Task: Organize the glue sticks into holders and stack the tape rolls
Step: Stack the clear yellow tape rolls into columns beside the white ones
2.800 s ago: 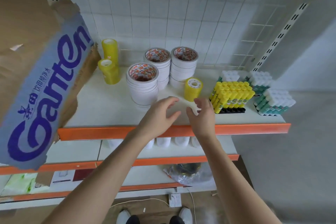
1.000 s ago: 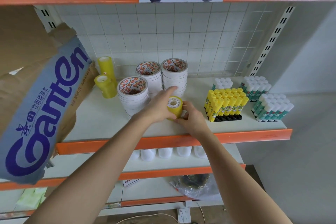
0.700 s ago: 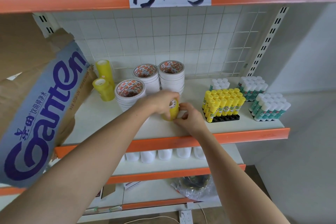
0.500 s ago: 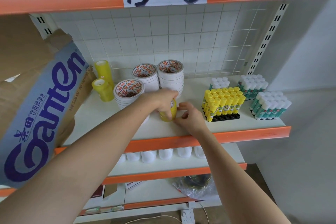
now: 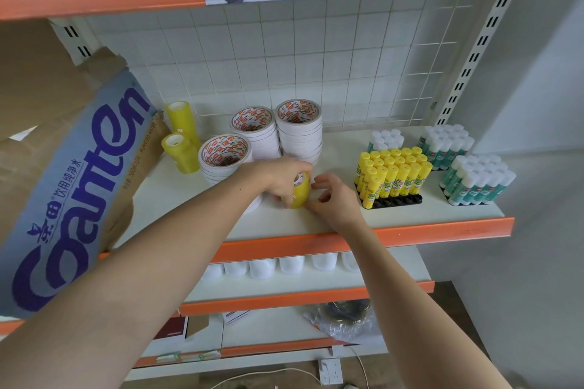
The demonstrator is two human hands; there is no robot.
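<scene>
Holding: your left hand (image 5: pixel 281 178) grips the yellow tape roll (image 5: pixel 300 194).
Right hand (image 5: pixel 333 199): your fingertips pinch the roll's side.
Shelf (image 5: pixel 316 221): roll rests here.

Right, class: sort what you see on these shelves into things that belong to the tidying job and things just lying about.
Belongs to the job:
small yellow tape roll, held by both hands
stacked white tape rolls
yellow glue sticks in the black holder
white-capped green glue sticks

Just lying about:
torn brown cardboard box
crumpled clear plastic bag
white power strip
</scene>
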